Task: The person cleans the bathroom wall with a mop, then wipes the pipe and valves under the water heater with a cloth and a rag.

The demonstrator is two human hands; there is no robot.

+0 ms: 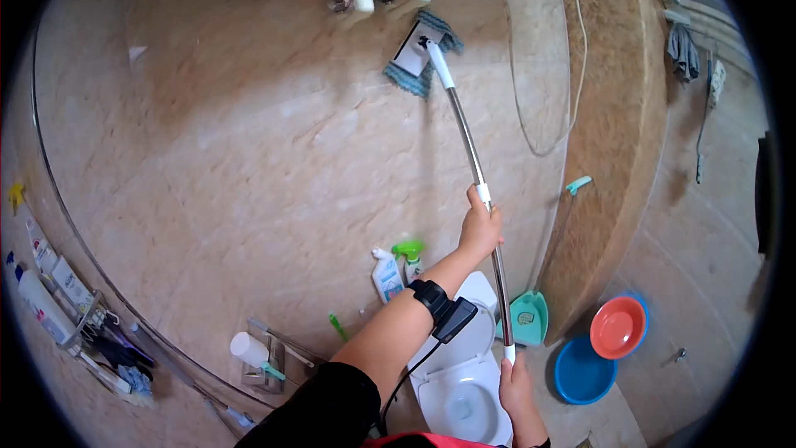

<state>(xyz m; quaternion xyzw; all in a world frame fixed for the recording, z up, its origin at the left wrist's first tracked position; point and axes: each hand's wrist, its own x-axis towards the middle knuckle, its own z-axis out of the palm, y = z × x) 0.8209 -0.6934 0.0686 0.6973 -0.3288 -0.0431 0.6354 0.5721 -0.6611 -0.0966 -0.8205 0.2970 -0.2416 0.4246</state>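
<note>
A flat mop (419, 48) with a white plate and a blue-green fringed pad lies against the marbled wall, below white pipes. Its silver pole (468, 137) runs down toward me. My left hand (480, 230) is closed round the pole at the white joint about midway. Lower down, near the toilet, my right hand (517, 390) is closed round the white end of the pole. A black strap with a small device (448, 312) sits on my left wrist, a cable hanging from it.
Below my hands stands a white toilet (464, 406) with its lid up. Bottles (387, 276) stand behind it; a green dustpan (529, 318) is beside it. To the right are an orange basin (618, 328), a blue basin (585, 372) and a brown ledge (609, 116). A cable (531, 146) hangs along the wall.
</note>
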